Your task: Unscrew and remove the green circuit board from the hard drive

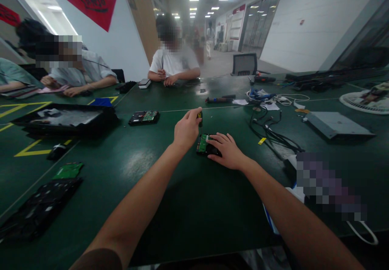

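**Hard drive pinned under the right hand, small tool in the left**

Hard drive (203, 144) lies near the middle of the dark green tabletop (182, 209), straight ahead of the person, with its green circuit board facing up. The right hand (227, 152) rests on the drive's right part, fingers spread and laid flat across it, so its grip is open and pressing down rather than closed round anything. The left hand (186, 130) hangs just above and behind the drive. Its grip is closed on a small dark tool (199, 118) with a yellow mark, pinched between thumb and fingertips and held about upright. Whether the tool's tip touches the drive cannot be told.

A 2nd hard drive (144, 117), board up as well, lies well apart to the left. Beyond it sits a black tray (63, 120). Nearer the left edge lie a loose green circuit board (69, 170) and a black panel (39, 207).

To the right of the hands, black cables (269, 132) trail across the tabletop towards a flat grey box (337, 124).

2 other people sit at the far side with their forearms on the tabletop, and an empty office chair (244, 64) stands behind it.
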`<state>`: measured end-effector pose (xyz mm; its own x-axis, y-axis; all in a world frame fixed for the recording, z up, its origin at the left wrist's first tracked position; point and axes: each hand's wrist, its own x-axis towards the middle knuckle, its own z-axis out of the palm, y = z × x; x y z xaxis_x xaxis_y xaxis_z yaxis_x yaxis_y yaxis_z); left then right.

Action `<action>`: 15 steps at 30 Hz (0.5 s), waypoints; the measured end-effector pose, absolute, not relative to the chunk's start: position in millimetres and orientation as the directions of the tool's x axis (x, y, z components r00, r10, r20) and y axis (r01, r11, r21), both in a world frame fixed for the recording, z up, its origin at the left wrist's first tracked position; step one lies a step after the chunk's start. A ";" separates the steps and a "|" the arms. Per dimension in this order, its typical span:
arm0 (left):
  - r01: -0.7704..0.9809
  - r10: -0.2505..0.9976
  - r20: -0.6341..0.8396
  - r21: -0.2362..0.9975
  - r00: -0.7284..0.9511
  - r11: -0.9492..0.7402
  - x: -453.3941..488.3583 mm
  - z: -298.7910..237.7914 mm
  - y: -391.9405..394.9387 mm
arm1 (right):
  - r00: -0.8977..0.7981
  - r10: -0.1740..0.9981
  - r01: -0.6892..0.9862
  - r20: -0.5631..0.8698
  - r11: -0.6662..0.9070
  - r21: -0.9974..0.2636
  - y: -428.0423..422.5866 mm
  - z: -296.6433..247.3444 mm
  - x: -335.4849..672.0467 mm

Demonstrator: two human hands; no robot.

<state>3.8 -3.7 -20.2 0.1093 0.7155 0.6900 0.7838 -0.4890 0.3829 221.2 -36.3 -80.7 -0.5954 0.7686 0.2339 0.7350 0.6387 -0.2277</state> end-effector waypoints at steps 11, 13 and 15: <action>0.638 0.730 0.683 0.546 0.036 -0.542 1.7 -23.4 -0.3 | -0.592 0.770 0.735 0.236 0.637 -0.232 -35.3 -82.4 221.5; 0.639 0.721 0.690 0.527 0.062 -0.560 1.7 -22.2 -0.7 | -0.593 0.770 0.735 0.235 0.637 -0.232 -35.3 -82.6 221.4; 0.651 0.701 0.707 0.489 0.094 -0.581 1.9 -21.0 -1.1 | -0.593 0.771 0.735 0.235 0.636 -0.234 -35.3 -82.5 221.3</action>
<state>1.9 -1.1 -21.0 0.0936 0.7009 0.7071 0.6506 -0.5807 0.4895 221.3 -35.3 -82.5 -0.5926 0.7706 0.2346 0.7350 0.6364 -0.2341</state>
